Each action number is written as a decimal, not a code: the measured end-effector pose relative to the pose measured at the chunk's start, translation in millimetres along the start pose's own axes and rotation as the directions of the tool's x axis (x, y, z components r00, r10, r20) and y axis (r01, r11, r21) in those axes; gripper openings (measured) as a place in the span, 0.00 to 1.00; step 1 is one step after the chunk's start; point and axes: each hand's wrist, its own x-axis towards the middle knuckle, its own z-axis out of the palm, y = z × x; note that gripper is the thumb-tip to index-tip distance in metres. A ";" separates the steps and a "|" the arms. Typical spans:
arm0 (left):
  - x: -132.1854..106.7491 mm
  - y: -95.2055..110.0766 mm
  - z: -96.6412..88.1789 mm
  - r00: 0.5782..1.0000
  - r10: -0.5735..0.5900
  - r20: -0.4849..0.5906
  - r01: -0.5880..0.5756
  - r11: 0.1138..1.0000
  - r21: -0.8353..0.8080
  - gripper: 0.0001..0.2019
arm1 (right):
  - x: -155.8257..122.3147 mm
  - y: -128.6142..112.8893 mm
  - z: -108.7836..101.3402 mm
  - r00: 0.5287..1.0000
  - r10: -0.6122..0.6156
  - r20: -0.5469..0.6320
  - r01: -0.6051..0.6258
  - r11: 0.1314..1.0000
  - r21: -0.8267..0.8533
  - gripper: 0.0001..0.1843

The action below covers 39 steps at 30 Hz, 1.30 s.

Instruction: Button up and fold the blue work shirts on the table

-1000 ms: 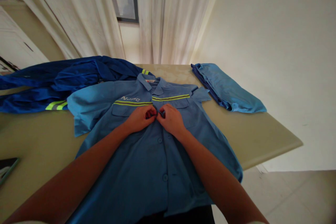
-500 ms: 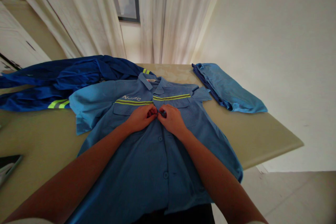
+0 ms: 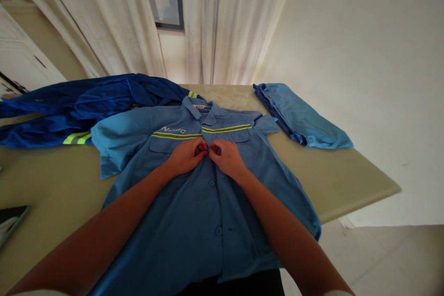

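Observation:
A blue short-sleeved work shirt [image 3: 173, 222] lies front up on the table, its collar at the far end. Yellow-edged reflective strips cross its chest, with white lettering on the left side. At the front placket, just below the strips, my left hand [image 3: 189, 155] pinches the shirt's edge. My right hand [image 3: 227, 157] grips the opposite edge, fingertips meeting those of the left. What lies between the fingertips is hidden. Lower on the placket, a shirt button [image 3: 211, 183] and another button [image 3: 218, 230] show on the left panel, with the right panel lying beside them.
Dark blue garments with reflective bands [image 3: 104, 95] lie at the back left of the table [image 3: 360, 180]. A folded light blue garment [image 3: 305, 115] rests at the back right. A dark flat object [image 3: 14, 222] is at the left edge. Curtains [image 3: 236, 23] hang behind.
Both hands stay at the same spot on the placket, with only slight finger movement. The shirt and the other garments have not moved.

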 end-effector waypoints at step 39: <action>0.2 4.8 1.8 0.995 -0.047 -0.083 0.020 0.952 -0.304 0.08 | 2.6 9.0 -1.5 1.000 -0.022 -0.002 0.022 0.999 0.027 0.07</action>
